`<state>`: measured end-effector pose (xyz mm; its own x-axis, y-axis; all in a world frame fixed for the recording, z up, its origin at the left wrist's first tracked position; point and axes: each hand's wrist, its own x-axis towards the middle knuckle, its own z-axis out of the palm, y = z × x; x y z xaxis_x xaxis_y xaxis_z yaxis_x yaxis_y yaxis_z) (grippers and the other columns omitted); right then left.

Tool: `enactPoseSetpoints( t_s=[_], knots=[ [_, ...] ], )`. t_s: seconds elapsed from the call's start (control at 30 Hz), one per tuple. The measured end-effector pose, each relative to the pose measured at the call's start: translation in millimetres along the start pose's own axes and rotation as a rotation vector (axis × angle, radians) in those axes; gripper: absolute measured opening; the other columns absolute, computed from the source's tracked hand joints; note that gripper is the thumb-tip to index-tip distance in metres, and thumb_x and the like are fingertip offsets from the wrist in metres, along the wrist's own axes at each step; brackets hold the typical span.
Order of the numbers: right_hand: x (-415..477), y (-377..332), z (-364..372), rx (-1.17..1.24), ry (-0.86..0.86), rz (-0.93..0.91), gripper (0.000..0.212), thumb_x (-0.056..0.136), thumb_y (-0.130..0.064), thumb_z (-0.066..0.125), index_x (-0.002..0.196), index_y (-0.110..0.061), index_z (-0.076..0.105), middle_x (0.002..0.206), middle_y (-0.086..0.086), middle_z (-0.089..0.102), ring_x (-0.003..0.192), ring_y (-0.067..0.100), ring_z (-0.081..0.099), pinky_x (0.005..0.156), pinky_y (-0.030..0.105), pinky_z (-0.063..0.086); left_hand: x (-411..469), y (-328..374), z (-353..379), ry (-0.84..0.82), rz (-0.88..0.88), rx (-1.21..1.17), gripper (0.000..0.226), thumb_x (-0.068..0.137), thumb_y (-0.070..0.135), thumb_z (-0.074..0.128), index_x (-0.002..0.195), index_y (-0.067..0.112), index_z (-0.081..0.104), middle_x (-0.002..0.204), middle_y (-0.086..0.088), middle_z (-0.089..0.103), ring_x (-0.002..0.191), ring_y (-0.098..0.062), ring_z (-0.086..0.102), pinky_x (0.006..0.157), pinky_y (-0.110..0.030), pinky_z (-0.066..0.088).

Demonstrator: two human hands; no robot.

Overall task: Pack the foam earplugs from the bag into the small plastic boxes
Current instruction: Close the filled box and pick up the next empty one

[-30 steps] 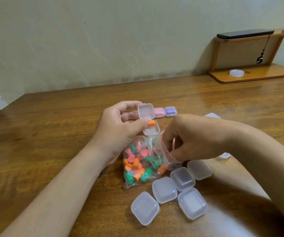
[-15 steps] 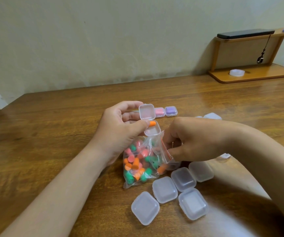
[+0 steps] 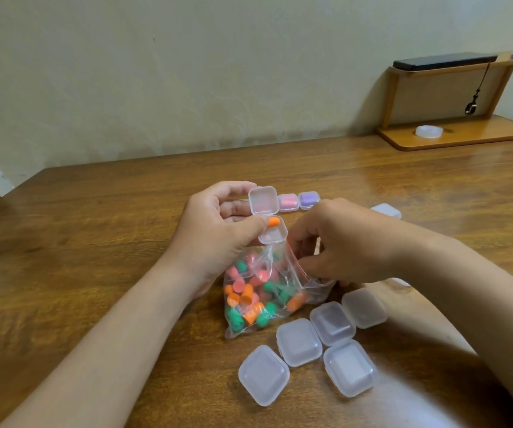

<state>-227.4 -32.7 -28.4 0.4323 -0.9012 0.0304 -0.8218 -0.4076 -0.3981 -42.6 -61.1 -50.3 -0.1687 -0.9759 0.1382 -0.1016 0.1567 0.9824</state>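
Observation:
My left hand (image 3: 218, 239) grips an open small clear box (image 3: 272, 233) with its lid up, and an orange earplug (image 3: 273, 222) lies in it by my thumb. Below it a clear zip bag (image 3: 261, 295) with orange, green and pink earplugs rests on the wooden table (image 3: 94, 242). My right hand (image 3: 341, 242) pinches the bag's red-lined mouth, fingers curled at the opening. Several shut empty boxes (image 3: 298, 342) sit in front of the bag. Two filled boxes, one pink (image 3: 288, 201) and one purple (image 3: 308, 200), stand behind my hands.
Another clear box (image 3: 386, 210) lies behind my right wrist. A wooden shelf (image 3: 459, 137) at the back right carries a roll of tape (image 3: 429, 131) and a dark phone (image 3: 443, 61). The wall runs along the table's far edge.
My right hand has shifted slightly at the bag's mouth, pulling it open wider. My left hand keeps the open box with the orange earplug in the same place.

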Motion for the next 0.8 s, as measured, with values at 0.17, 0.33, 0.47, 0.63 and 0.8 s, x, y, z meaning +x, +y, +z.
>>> enactPoseSetpoints(
  t_s=[0.17,0.33,0.47,0.63,0.8],
  knots=[
    [0.2,0.2,1.6,0.012,0.046,0.002,0.019,0.083,-0.017,0.068,0.074,-0.034,0.068,0.073,-0.013,0.067,0.063,0.007,0.063,0.055,0.031,0.059,0.8,-0.6,-1.0,0.012,0.005,0.016,0.050,0.077,-0.002,0.082,0.122,0.014,0.065,0.103,-0.012,0.076,0.095,-0.024,0.075,0.081,-0.041,0.062],
    [1.5,0.7,3.9,0.018,0.066,0.028,0.016,0.084,-0.019,0.070,0.092,-0.031,0.075,0.079,-0.013,0.069,0.066,0.007,0.064,0.062,0.023,0.058,2.0,-0.8,-1.8,0.032,0.012,0.004,0.047,0.078,-0.005,0.080,0.119,0.012,0.065,0.102,-0.015,0.075,0.095,-0.030,0.074,0.082,-0.044,0.063],
    [1.9,-0.2,6.5,-0.027,0.057,0.021,0.015,0.083,-0.021,0.070,0.087,-0.035,0.074,0.078,-0.016,0.069,0.068,-0.002,0.057,0.058,0.011,0.042,1.5,-0.3,-2.0,0.027,0.007,0.001,0.047,0.079,-0.005,0.079,0.120,0.012,0.065,0.102,-0.015,0.075,0.094,-0.028,0.075,0.074,-0.038,0.064],
    [2.5,-4.5,9.4,-0.113,0.072,0.005,0.017,0.086,-0.016,0.062,0.083,-0.032,0.067,0.072,-0.017,0.059,0.070,0.002,0.049,0.058,0.016,0.041,3.4,-0.9,-2.6,0.044,0.004,0.018,0.047,0.078,-0.003,0.081,0.119,0.014,0.066,0.102,-0.013,0.076,0.094,-0.026,0.075,0.082,-0.047,0.063],
    [2.8,-8.3,9.4,-0.137,0.061,0.008,0.024,0.085,-0.010,0.058,0.080,-0.033,0.058,0.069,-0.019,0.051,0.066,0.004,0.049,0.053,0.013,0.033,4.6,-2.5,-3.3,0.061,0.001,0.029,0.046,0.078,-0.003,0.081,0.118,0.015,0.066,0.101,-0.013,0.076,0.093,-0.026,0.075,0.083,-0.046,0.062]
  ],
)
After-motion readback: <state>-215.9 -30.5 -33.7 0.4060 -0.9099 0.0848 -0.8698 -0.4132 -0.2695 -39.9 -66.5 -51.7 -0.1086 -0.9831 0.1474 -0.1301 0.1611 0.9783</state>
